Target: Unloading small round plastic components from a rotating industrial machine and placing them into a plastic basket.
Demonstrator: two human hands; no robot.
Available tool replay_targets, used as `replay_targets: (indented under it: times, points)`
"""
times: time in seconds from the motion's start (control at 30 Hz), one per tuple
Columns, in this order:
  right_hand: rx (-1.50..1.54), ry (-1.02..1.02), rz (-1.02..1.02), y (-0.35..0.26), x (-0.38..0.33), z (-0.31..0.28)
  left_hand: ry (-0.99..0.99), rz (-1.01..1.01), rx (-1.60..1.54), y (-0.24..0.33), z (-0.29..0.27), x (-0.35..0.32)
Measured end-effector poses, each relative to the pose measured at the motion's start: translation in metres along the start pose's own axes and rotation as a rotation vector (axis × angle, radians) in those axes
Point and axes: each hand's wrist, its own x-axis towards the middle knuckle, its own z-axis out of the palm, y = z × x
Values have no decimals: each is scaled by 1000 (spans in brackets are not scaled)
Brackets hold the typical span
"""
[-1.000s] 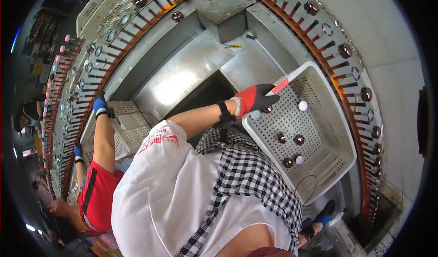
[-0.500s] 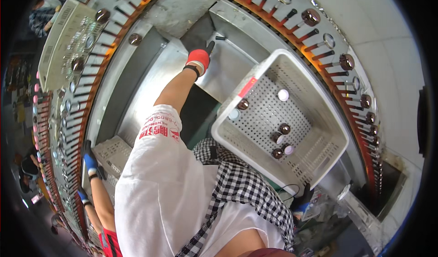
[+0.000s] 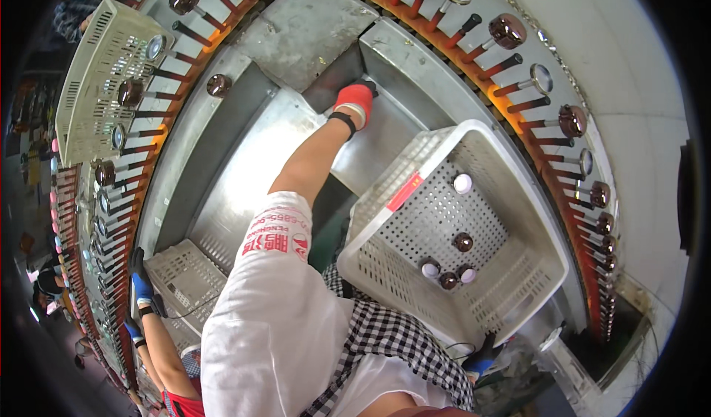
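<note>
My left hand (image 3: 357, 103), in a red glove with black fingers, reaches into the far corner of the grey metal trough (image 3: 292, 117). Its fingers look curled and hide whatever lies under them. Low on the right, my right hand (image 3: 483, 358), in a blue and black glove, is at the near edge of a tilted light-grey plastic crate (image 3: 544, 272); its fingers are partly hidden. Inside the crate lie several small round pieces, among them a glossy brown one (image 3: 463, 241) and a white one (image 3: 463, 184).
A conveyor (image 3: 507, 98) with upright spindles curves around the trough; several carry glossy brown round parts (image 3: 508, 30). One brown piece (image 3: 218, 85) rests on the trough's left ledge. A second crate (image 3: 185, 280) stands at left, beside a co-worker's blue-gloved hand (image 3: 142, 284). Another crate (image 3: 104, 84) is beyond the conveyor.
My left hand has moved to where a short black cylinder lay in the trough; that piece is now out of sight. The view has shifted, and the crate appears lower. Conveyor parts have moved along.
</note>
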Motion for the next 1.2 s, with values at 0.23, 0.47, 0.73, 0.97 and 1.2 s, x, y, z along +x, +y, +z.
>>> replay_targets:
  times: [0.23, 0.47, 0.73, 0.97, 1.2]
  points:
    - [13, 4, 1, 1, 8, 8, 134, -32, 74, 5, 20, -14]
    - [-51, 100, -41, 31, 23, -11, 41, 79, -33, 8, 3, -20]
    - [-47, 153, -10, 38, 26, -32, 38, 242, -358, 69, -123, -85]
    - [-55, 114, -55, 61, 50, -51, 363, 244, 101, 22, -281, -25]
    - [-249, 146, -109, 45, 23, -62, -18, 150, 561, 141, -291, -30]
